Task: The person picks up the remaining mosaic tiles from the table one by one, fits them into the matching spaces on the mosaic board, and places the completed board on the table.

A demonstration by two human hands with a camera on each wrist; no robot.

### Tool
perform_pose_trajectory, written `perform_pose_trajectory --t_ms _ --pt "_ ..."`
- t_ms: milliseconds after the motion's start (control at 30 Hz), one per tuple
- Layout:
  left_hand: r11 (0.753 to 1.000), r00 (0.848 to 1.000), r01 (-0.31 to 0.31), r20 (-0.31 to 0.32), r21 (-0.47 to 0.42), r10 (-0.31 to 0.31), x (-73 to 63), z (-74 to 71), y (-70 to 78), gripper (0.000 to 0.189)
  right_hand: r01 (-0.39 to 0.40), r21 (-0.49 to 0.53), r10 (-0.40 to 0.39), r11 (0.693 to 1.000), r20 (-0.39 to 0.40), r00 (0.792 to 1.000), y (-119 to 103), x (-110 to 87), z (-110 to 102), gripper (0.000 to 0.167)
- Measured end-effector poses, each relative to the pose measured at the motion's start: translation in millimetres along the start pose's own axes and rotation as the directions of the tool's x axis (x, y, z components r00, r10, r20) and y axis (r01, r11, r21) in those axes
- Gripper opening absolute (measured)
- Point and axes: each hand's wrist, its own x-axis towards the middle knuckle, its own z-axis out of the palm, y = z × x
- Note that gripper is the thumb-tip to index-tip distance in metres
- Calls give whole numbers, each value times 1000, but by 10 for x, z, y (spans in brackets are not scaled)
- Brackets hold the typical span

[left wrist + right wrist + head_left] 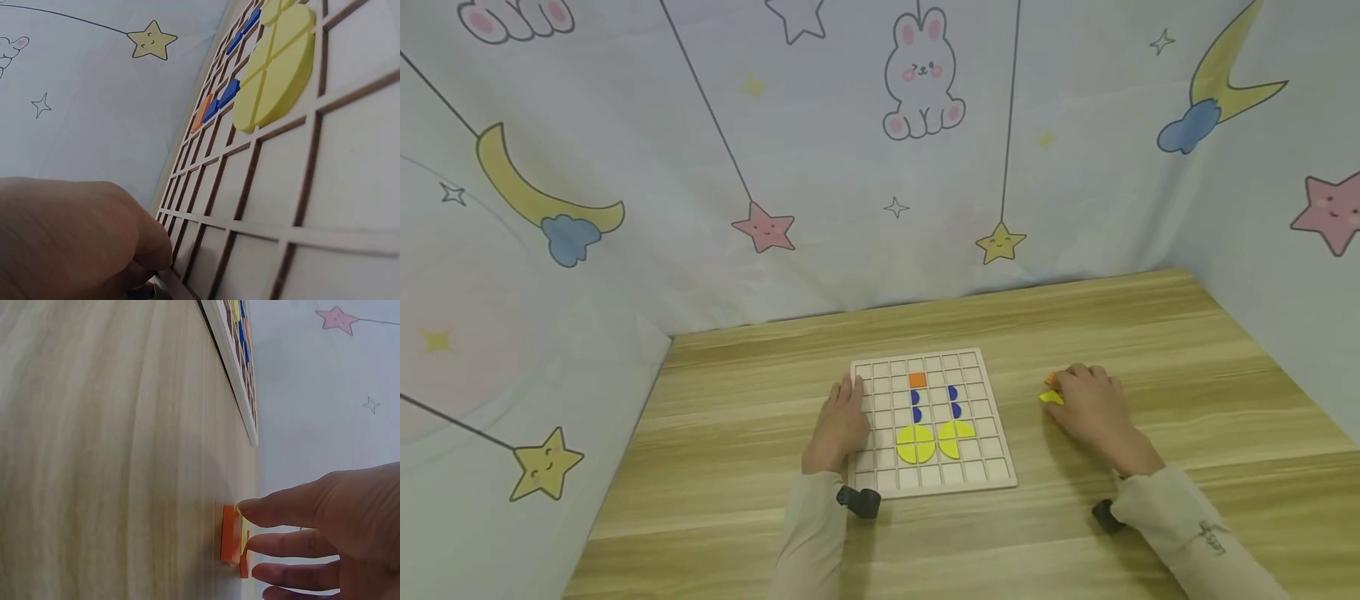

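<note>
My left hand (838, 425) grips the left edge of a pale wooden grid board (932, 475), its fingers bent at the rim in the left wrist view. On the board, yellow quarter-circles (916, 444) form a full circle, with three more forming part of another beside it. Above them sit blue half-circles (917, 414) in two columns and an orange square (917, 380). To the board's right, my right hand (1093, 408) pinches a yellow piece (1050, 398) between thumb and index finger, low over the table. Orange pieces (229, 534) lie right by those fingertips, partly covered by the hand.
The wood-grain table (737, 375) reaches back to a printed cloth wall (835, 275), with more cloth at both sides. Table surface lies between the board and my right hand. A black wrist camera (859, 502) overlaps the board's lower left corner in the head view.
</note>
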Motion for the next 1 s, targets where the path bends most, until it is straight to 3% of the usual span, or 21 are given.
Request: perform_pose_trajectory --t_ms 1000 --pt "999 1000 -27 -12 35 27 3 -7 -8 58 45 22 -43 999 -77 996 42 31 45 24"
